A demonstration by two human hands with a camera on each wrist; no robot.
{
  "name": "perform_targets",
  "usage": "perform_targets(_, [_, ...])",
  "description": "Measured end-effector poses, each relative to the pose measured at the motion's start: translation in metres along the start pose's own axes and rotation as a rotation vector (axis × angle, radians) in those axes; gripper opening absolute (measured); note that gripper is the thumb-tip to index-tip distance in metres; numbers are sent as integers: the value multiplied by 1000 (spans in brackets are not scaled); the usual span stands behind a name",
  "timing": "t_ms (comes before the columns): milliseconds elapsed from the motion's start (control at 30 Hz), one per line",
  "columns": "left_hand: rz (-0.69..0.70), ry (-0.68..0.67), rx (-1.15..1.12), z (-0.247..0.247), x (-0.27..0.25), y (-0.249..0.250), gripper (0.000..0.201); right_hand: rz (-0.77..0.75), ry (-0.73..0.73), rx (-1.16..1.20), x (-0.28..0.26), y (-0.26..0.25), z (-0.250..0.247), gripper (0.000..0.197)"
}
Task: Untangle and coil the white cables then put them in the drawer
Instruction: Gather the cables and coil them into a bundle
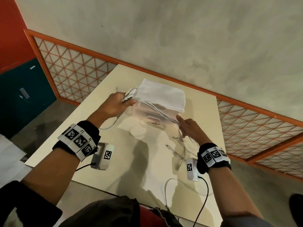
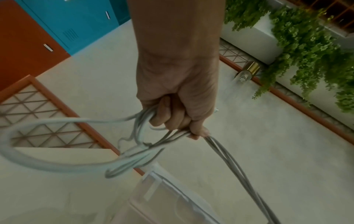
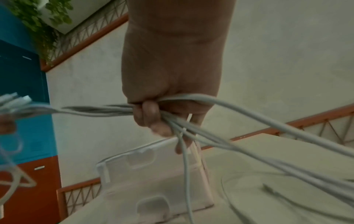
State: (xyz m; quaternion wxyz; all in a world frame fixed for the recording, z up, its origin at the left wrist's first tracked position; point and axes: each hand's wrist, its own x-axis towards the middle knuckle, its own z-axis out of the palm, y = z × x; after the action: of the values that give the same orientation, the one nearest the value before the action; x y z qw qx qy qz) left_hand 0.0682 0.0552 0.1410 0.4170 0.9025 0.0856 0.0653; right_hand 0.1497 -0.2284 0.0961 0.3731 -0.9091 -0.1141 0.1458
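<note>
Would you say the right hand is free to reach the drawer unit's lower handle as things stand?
Probably not yet. The right hand grips the white cables, which stretch across the front of the drawer unit to the left hand. The handle is near, but the taut strands and full fingers bar it.

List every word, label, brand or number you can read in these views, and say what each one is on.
No text is readable.
Wristbands: square black-and-white marker patterns; the tiny digits beside them are too small to read.
Wrist camera units: marker patterns only.
Teal locker: small label plate, too blurred.
White cables, drawer unit: no print visible.
</note>
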Motion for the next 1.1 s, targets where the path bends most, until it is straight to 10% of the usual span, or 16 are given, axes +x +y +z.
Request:
perform_targets(200, [-211, -118, 108, 14, 3, -34, 28, -85, 26, -46, -2, -21, -4, 61])
perform_targets(333, [-129, -157, -231, 27, -2, -22, 39, -135, -57, -239, -4, -36, 12, 57])
perform_targets(667, [-208, -677, -423, 59, -21, 12, 39, -222, -141, 101, -5, -66, 26, 56])
perform_targets(1100, [-12, -126, -312, 7, 4, 26, 38, -80, -62, 154, -16, 4, 13, 88])
